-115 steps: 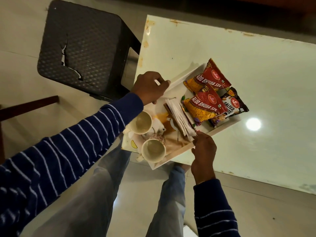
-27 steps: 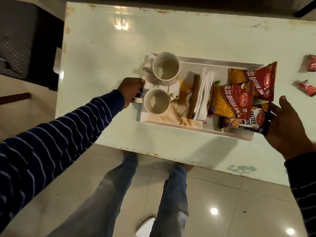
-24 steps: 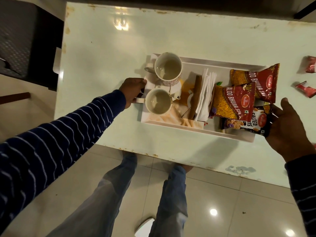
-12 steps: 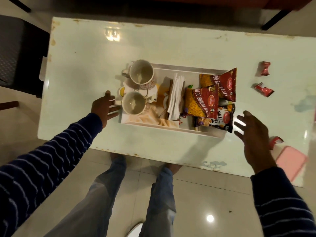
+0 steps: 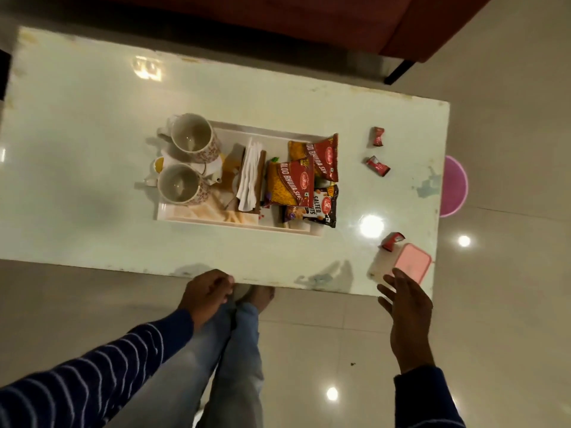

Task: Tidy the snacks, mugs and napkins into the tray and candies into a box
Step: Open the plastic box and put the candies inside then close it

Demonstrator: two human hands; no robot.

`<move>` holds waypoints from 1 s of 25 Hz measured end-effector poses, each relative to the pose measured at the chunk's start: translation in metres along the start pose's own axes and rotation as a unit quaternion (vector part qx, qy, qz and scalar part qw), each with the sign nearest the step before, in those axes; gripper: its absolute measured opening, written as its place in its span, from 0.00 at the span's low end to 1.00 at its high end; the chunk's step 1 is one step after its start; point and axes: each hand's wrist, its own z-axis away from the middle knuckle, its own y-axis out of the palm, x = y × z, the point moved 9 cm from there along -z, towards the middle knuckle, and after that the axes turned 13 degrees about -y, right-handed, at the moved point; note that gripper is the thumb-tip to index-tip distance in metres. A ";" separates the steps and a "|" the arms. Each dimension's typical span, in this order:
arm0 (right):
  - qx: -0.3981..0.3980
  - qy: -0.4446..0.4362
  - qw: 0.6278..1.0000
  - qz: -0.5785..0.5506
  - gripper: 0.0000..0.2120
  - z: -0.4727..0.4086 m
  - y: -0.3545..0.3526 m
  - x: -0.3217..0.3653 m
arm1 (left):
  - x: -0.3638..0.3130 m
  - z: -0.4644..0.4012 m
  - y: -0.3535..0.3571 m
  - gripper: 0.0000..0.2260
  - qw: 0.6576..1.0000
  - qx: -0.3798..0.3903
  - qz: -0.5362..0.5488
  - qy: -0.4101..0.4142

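Observation:
A white tray (image 5: 234,223) sits mid-table holding two floral mugs (image 5: 192,140) (image 5: 178,183), a stack of white napkins (image 5: 249,174) and three snack packets (image 5: 292,183). Three red-wrapped candies lie loose on the table: two to the tray's right (image 5: 377,136) (image 5: 377,165), one (image 5: 391,240) beside a small box with a pink lid (image 5: 412,262) at the near right corner. My right hand (image 5: 408,307) hovers open just below that box, fingers spread, apart from it. My left hand (image 5: 208,293) is curled at the table's near edge, holding nothing.
The pale table (image 5: 92,149) has chipped edges. A red-brown sofa (image 5: 309,20) stands behind it. A pink round stool (image 5: 455,186) shows past the right edge. My legs (image 5: 222,366) stand on the glossy tiled floor.
Both hands have let go of the tray and pulled back toward me. My right hand has moved down to the pink-lidded box; my left has curled at the table's edge. The view shifted right.

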 end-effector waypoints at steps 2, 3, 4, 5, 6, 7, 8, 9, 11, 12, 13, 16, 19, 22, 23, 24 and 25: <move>-0.038 -0.021 0.998 0.040 0.07 0.005 -0.022 0.000 | -0.019 0.017 0.041 0.04 0.993 0.063 -0.073 0.070; -0.060 -0.044 0.993 0.088 0.09 0.005 -0.033 0.004 | -0.032 0.025 0.057 0.03 0.986 0.082 -0.095 0.109; -0.075 -0.068 0.983 0.150 0.11 0.006 -0.040 0.009 | -0.042 0.033 0.071 0.02 0.978 0.102 -0.115 0.141; -0.083 -0.093 0.971 0.204 0.14 0.005 -0.044 0.015 | -0.052 0.039 0.084 0.02 0.969 0.122 -0.134 0.168; -0.081 -0.111 0.962 0.237 0.18 0.003 -0.044 0.019 | -0.061 0.044 0.095 0.03 0.960 0.142 -0.151 0.190; -0.068 -0.123 0.956 0.256 0.22 0.000 -0.041 0.019 | -0.068 0.046 0.104 0.04 0.952 0.158 -0.166 0.204; -0.050 -0.137 0.952 0.271 0.26 -0.003 -0.037 0.019 | -0.072 0.048 0.113 0.06 0.945 0.169 -0.181 0.212; -0.030 -0.157 0.946 0.284 0.29 -0.005 -0.033 0.019 | -0.076 0.048 0.120 0.07 0.941 0.175 -0.194 0.216; -0.001 -0.171 0.933 0.317 0.35 -0.012 -0.025 0.016 | -0.082 0.043 0.129 0.08 0.940 0.166 -0.204 0.220; 0.002 -0.163 0.928 0.336 0.36 -0.017 -0.022 0.011 | -0.084 0.038 0.131 0.08 0.941 0.158 -0.203 0.220; 0.005 -0.152 0.923 0.355 0.38 -0.023 -0.022 0.006 | -0.087 0.034 0.135 0.09 0.942 0.152 -0.201 0.222; 0.038 -0.135 0.908 0.395 0.38 -0.042 -0.019 -0.005 | -0.093 0.027 0.149 0.11 0.945 0.126 -0.199 0.226; 0.059 -0.145 0.901 0.404 0.34 -0.057 -0.018 -0.013 | -0.094 0.028 0.174 0.10 0.952 0.124 -0.195 0.200; 0.057 -0.163 0.907 0.384 0.34 -0.062 -0.018 -0.014 | -0.094 0.037 0.204 0.15 0.960 0.137 -0.183 0.164; 0.060 -0.164 0.911 0.373 0.35 -0.064 -0.019 -0.014 | -0.095 0.041 0.214 0.19 0.960 0.146 -0.178 0.158; 0.065 -0.168 0.916 0.360 0.34 -0.067 -0.023 -0.013 | -0.098 0.046 0.226 0.24 0.959 0.154 -0.178 0.158; 0.072 -0.176 0.919 0.345 0.33 -0.070 -0.027 -0.010 | -0.104 0.051 0.237 0.30 0.957 0.158 -0.180 0.165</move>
